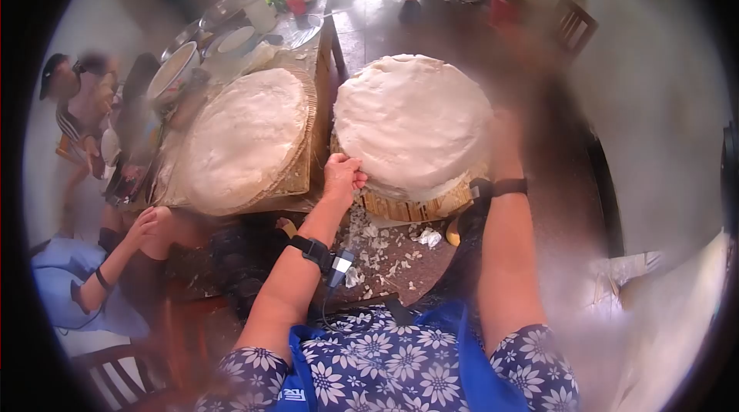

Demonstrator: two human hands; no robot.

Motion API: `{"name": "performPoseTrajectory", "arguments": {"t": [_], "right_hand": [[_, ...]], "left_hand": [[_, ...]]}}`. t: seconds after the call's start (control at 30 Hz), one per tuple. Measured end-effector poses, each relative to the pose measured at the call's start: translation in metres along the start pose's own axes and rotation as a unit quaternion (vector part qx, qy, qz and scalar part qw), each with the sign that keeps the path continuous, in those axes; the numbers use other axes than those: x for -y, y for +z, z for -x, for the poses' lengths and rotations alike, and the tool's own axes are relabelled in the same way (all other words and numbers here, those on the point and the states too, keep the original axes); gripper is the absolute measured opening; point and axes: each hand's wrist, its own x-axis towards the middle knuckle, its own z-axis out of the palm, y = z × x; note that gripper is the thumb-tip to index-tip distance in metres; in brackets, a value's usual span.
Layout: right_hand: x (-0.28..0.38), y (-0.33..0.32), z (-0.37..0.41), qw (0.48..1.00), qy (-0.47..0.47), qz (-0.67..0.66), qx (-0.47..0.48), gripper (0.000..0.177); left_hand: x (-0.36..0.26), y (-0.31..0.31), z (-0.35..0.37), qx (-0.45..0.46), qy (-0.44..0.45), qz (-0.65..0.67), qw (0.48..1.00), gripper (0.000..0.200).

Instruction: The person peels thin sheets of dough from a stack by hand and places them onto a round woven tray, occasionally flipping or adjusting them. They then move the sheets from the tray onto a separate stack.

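A thick round slab of white dough [412,119] rests on a round woven bamboo base [419,208] in front of me. My left hand [344,177] is at its lower left edge, with the fingers curled and pinched against the rim of the dough. At the right edge, my right hand [506,135] is against the dough's side; its fingers are blurred and partly hidden. Left of it, a second, flatter round of white dough [246,139] lies in a shallow bamboo tray [310,112] on a table. Both my forearms wear dark straps.
Bowls [173,73], a red cup [295,2] and a plate [304,31] crowd the table's far end. White scraps [377,246] litter the floor below. Another person's hand [146,226] is at lower left. A wooden chair [573,23] stands at the upper right.
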Motion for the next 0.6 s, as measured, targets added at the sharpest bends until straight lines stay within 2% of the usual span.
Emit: {"name": "performPoseTrajectory", "arguments": {"t": [0.07, 0.1, 0.2, 0.27, 0.37, 0.5, 0.53, 0.6], "right_hand": [[0.010, 0.001, 0.011, 0.998, -0.038, 0.024, -0.033, 0.030], [0.019, -0.030, -0.005, 0.996, -0.060, 0.060, -0.035, 0.030], [0.034, -0.015, 0.013, 0.996, -0.051, 0.060, -0.034, 0.027], [0.044, -0.017, 0.023, 0.991, -0.072, 0.107, -0.044, 0.025], [0.071, -0.026, 0.034, 0.975, -0.013, 0.220, -0.006, 0.022], [0.069, -0.023, 0.030, 0.964, -0.041, 0.264, -0.015, 0.022], [0.072, -0.023, 0.030, 0.965, -0.052, 0.256, -0.015, 0.022], [0.075, -0.017, 0.033, 0.970, -0.090, 0.222, -0.029, 0.020]], "left_hand": [[-0.003, -0.001, 0.002, -0.021, 0.022, -0.017, 0.999, 0.021], [0.014, 0.024, 0.003, -0.015, 0.014, 0.022, 1.000, 0.022], [-0.001, 0.008, 0.005, -0.027, 0.020, -0.007, 0.999, 0.024], [-0.003, 0.006, 0.004, -0.031, 0.017, -0.020, 0.999, 0.024], [-0.003, 0.009, 0.007, -0.036, 0.022, -0.030, 0.999, 0.027], [-0.001, 0.005, 0.011, -0.052, 0.019, -0.040, 0.998, 0.038], [-0.009, 0.004, 0.022, -0.045, 0.002, -0.057, 0.997, 0.043], [-0.017, -0.005, 0.036, 0.025, -0.004, -0.046, 0.999, 0.041]]}}
